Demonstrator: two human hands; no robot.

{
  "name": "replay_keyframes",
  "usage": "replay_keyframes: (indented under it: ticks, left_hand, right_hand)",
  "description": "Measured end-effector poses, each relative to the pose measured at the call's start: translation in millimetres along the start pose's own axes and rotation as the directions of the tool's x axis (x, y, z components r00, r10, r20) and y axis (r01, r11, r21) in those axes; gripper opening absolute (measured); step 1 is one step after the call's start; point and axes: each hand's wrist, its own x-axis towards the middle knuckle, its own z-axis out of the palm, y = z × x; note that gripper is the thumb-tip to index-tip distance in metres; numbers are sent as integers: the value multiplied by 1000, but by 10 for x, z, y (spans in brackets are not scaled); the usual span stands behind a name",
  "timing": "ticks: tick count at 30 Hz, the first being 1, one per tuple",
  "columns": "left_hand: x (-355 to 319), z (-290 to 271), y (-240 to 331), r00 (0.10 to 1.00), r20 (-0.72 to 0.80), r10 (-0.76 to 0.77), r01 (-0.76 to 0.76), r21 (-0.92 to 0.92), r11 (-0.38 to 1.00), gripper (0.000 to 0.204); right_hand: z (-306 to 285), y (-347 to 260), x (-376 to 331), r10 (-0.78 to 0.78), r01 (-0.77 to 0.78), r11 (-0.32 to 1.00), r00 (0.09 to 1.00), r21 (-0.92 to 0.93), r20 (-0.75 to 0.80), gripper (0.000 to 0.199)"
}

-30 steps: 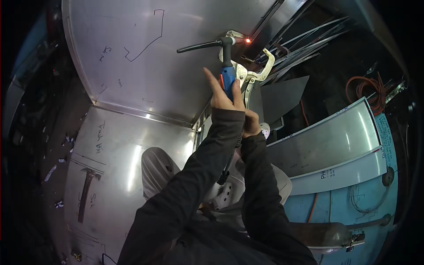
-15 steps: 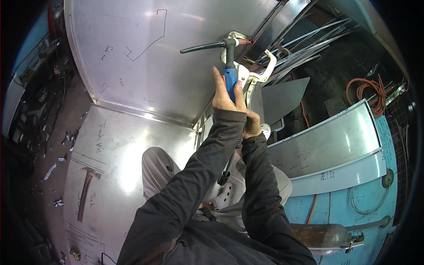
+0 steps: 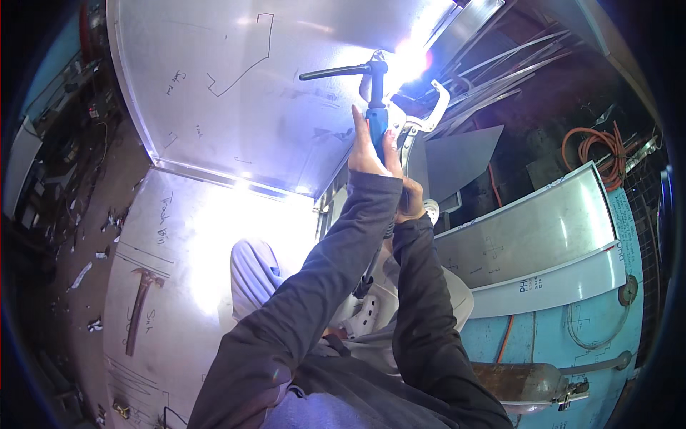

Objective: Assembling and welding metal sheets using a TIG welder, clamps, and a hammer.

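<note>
Welding torch [image 3: 376,130] held up beside the marked metal panel

The torch is in the upper middle of the view, with its head near the right edge of the large metal panel [image 3: 200,53]. At the right of this head there is a strong white glare [image 3: 410,60], and the front end of the torch is lost in it. The left grip [image 3: 371,154] is clamped on the blue handle; one finger points upward along its left side. The right grip [image 3: 410,200] is just below, partly behind the left sleeve [image 3: 357,222], so I cannot tell on what it closes. Just beside the handle, on its right, is a pale locking clamp [image 3: 444,100] with a curved arm. At the lower left, a hammer [image 3: 139,307] lies on a metal sheet [image 3: 186,343], which also carries drawn marks. At the right are bent metal pieces [image 3: 529,222], a coiled orange hose [image 3: 616,168] and, lower, a brown gas cylinder [image 3: 514,379] on its side.
</note>
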Motion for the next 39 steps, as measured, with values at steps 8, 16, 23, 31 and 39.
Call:
replay_keyframes:
  ticks: [8,16,23,31,39]
  left_hand:
    - [-25,-16,102,988,-24,-152,151,-64,987,73]
    - [-20,61,-85,998,-35,-48,47,-18,999,72]
    - [-31,87,-27,982,16,-187,187,-178,966,69]
    - [-210,356,106,942,11,-335,327,-253,911,69]
    - [-228,393,17,933,16,-359,349,-272,897,69]
  right_hand:
    - [5,2,4,8,-9,1000,996,-3,-90,42]
    - [-9,-4,1,28,-26,999,999,38,-42,40]
    - [-29,8,-5,-113,89,990,965,-110,-238,26]
    - [-76,-36,-34,-64,58,997,985,-40,-161,29]
    - [-87,-33,-47,-51,46,998,988,-36,-149,33]
